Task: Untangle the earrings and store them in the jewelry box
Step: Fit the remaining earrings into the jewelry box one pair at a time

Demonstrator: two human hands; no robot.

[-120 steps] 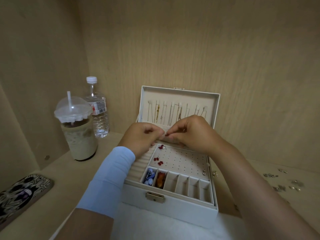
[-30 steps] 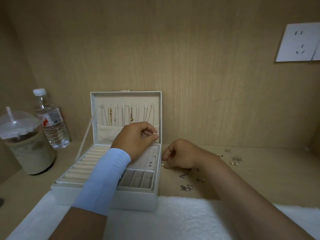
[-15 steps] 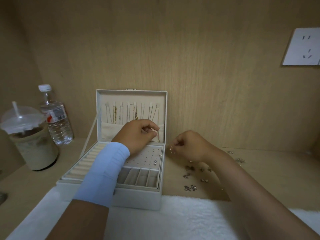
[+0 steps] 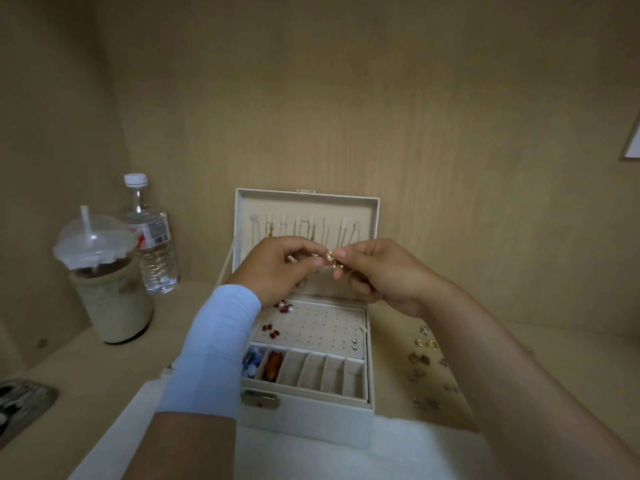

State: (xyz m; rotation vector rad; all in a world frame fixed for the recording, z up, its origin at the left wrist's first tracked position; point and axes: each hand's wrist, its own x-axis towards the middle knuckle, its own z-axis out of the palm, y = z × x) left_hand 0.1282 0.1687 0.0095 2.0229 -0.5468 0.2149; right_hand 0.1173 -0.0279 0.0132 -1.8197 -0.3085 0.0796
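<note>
Left hand: thumb and forefinger pinched on one side of a small gold earring cluster, raised above the open jewelry box.
Right hand: fingertips pinched on the other side of the same cluster; remaining fingers curled beneath, whether around a second piece too small to tell.
Earring cluster: held in the air between both hands, in front of the necklace row in the lid, well clear of the tray.
Just changed: half a second ago, right hand down at the loose pile beside the box, left hand alone over the tray; now lifted and joined to the left.
Meaning for the task: judged a fresh piece fetched and brought to the working position; pulling-apart step in hand, storing of this cluster not yet begun.
Stud panel: red studs at its left side, two pale studs at its right edge.
Small compartments: blue beads and an amber piece in the two leftmost.
Loose earrings: scattered on the tabletop right of the box, partly hidden by the right forearm; plenty left to sort.
Surroundings: iced drink and water bottle left of the box; white cloth under its front.
</note>
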